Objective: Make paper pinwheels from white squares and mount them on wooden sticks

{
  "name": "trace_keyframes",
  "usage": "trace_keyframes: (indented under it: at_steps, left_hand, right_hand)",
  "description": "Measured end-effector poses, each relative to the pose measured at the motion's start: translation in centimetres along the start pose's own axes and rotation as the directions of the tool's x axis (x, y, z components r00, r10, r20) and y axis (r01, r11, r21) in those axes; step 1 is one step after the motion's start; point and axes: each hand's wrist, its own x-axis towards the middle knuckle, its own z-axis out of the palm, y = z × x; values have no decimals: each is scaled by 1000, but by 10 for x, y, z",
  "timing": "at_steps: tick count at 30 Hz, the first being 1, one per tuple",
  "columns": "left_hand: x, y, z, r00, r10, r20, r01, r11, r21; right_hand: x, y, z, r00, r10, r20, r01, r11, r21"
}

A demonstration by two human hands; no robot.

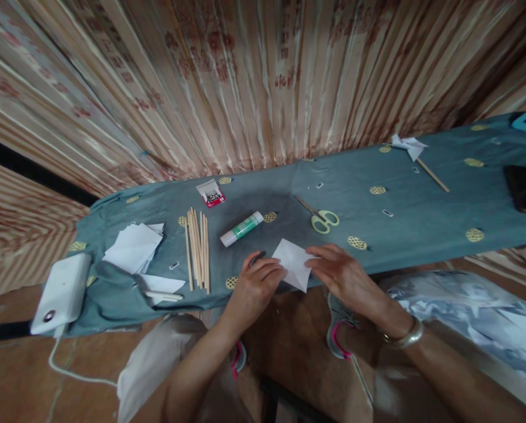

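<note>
A square of white paper (292,264) with faint crease lines is held at the table's near edge. My left hand (256,285) pinches its left side, and a small dark object (257,258), too unclear to name, shows at those fingers. On the opposite side, my right hand (339,273) grips the paper's right corner between thumb and fingers. Just beyond the left hand lies a glue stick (242,229) with a green label. Scissors (323,221) with pale green handles rest past the paper, blades pointing away to the left.
Left of the glue are several wooden sticks (196,252), a stack of white paper (133,249) and a white device (63,291) with a cable. An opened small box (212,195) holds metal bits. A paper pinwheel (409,147) on a stick lies right; curtains (263,82) hang behind.
</note>
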Motion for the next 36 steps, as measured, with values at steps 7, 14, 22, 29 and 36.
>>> trace_keyframes:
  at_steps: [7, 14, 22, 29, 36]
  left_hand:
    - [1, -6, 5, 955, -295, 13, 292, 938, -190]
    - [7, -6, 1, 935, -355, 19, 356, 934, -36]
    - [-3, 20, 12, 984, 25, 176, -62, 976, 211]
    - [-7, 21, 23, 953, -67, 295, -10, 968, 253]
    - [-3, 20, 21, 941, -97, 323, 9, 964, 264]
  right_hand:
    - [12, 5, 1, 983, 182, 0, -177, 961, 211]
    - [17, 9, 13, 921, 381, -74, -359, 909, 213]
    - [20, 7, 14, 916, 389, -99, -369, 913, 176]
    - [21, 8, 14, 910, 401, -111, -383, 911, 150]
    - [23, 8, 13, 913, 395, -99, -382, 915, 126]
